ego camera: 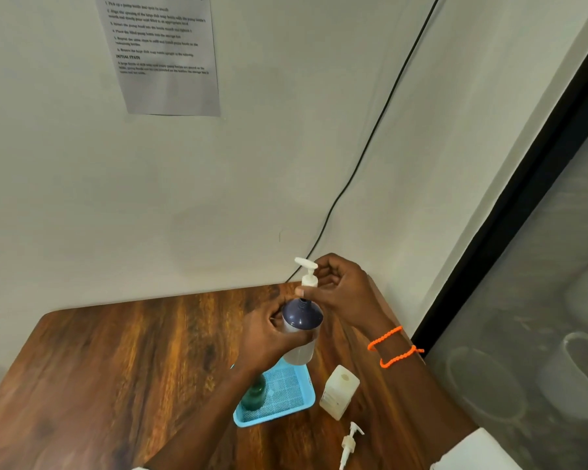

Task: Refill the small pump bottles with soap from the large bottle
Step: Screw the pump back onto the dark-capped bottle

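Held above a wooden surface [116,368] near the wall: a small pump bottle [301,334], long axis near upright, dark shoulder and neck tilted up toward the camera. Left hand [269,337] wrapped around its pale body, fingers closed on it. Right hand [343,293] above, fingers pinching the collar of a white pump head [308,273] seated at the neck, nozzle pointing left. Below, a blue tray [286,391] holding a green bottle [253,395], partly hidden by the left forearm. Just beside the tray, a pale square bottle [339,396], uncapped, mouth up. Nearer the camera, a loose pump [348,444] lying flat on the surface. Orange bands [392,347] on the right wrist.
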